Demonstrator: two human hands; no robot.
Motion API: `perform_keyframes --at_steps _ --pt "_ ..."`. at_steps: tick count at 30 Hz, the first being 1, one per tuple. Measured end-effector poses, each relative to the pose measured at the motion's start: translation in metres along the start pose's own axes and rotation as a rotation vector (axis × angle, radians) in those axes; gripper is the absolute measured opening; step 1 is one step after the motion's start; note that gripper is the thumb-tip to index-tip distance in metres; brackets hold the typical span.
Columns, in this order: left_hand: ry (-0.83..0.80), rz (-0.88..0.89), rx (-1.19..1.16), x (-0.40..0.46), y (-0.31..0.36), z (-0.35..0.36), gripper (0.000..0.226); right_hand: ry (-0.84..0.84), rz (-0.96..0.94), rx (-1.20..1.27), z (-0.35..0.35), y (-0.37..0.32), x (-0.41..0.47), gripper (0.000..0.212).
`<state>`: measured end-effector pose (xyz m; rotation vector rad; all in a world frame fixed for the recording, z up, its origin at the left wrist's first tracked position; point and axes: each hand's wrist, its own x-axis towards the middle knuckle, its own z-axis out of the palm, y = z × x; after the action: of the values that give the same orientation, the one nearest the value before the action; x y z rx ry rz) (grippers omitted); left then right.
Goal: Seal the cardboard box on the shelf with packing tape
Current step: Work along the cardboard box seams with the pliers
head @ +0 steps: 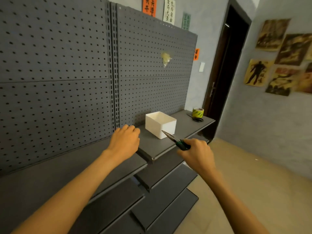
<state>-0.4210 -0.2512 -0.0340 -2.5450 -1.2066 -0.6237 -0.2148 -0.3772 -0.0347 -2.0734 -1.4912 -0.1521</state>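
Observation:
A white box (pixel 160 124) stands on the dark grey shelf (pixel 185 127), its top open as far as I can see. A yellow-green roll of tape (pixel 198 112) sits at the shelf's far right end, with black scissors (pixel 195 118) lying just in front of it. My right hand (pixel 196 153) grips the green-black handles of needle-nose pliers (pixel 172 138), whose tip points at the box's near corner. My left hand (pixel 125 139) hovers at the shelf's left end with fingers curled downward, holding nothing.
A grey pegboard wall (pixel 67 73) backs the shelving, with a crumpled clear wad (pixel 166 58) stuck on it. Lower shelves (pixel 165 191) step out below. A dark doorway (pixel 226 73) and wall posters (pixel 278 56) lie to the right, above a tan floor.

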Motion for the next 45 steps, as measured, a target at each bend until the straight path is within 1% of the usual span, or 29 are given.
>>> perform_keyframes --at_steps 4,10,12,17,21,24,27,29,33,35,40,45 --pt "-0.013 0.024 0.001 0.040 0.061 0.013 0.027 0.038 0.027 -0.001 -0.034 0.060 0.021 0.026" --pt "-0.008 0.106 -0.031 0.093 0.132 0.028 0.028 0.074 0.081 -0.022 -0.066 0.120 0.037 0.028" --pt "-0.009 0.140 -0.048 0.108 0.151 0.037 0.027 0.081 0.113 -0.027 -0.069 0.140 0.039 0.030" --pt "-0.031 0.204 -0.098 0.143 0.192 0.077 0.025 0.062 0.182 -0.075 -0.060 0.191 0.051 0.023" --pt "-0.031 0.221 -0.129 0.179 0.213 0.109 0.026 0.053 0.189 -0.113 -0.051 0.224 0.085 0.022" --pt "-0.018 0.187 -0.127 0.212 0.207 0.131 0.026 0.034 0.152 -0.111 -0.037 0.237 0.127 0.022" --pt "-0.001 0.088 -0.136 0.247 0.188 0.147 0.027 -0.002 0.106 -0.090 -0.021 0.239 0.178 0.026" --pt "0.006 0.020 -0.146 0.266 0.176 0.156 0.027 -0.029 0.061 -0.075 -0.012 0.236 0.209 0.025" --pt "0.030 -0.064 -0.136 0.292 0.158 0.160 0.026 -0.051 -0.032 -0.042 0.003 0.228 0.250 0.027" --pt "0.030 -0.108 -0.107 0.295 0.146 0.159 0.026 -0.077 -0.069 -0.020 0.011 0.224 0.263 0.028" --pt "0.017 -0.256 -0.051 0.280 0.109 0.159 0.025 -0.165 -0.177 0.049 0.043 0.199 0.290 0.023" --pt "-0.025 -0.434 0.062 0.251 0.081 0.145 0.030 -0.218 -0.303 0.128 0.064 0.169 0.310 0.028"
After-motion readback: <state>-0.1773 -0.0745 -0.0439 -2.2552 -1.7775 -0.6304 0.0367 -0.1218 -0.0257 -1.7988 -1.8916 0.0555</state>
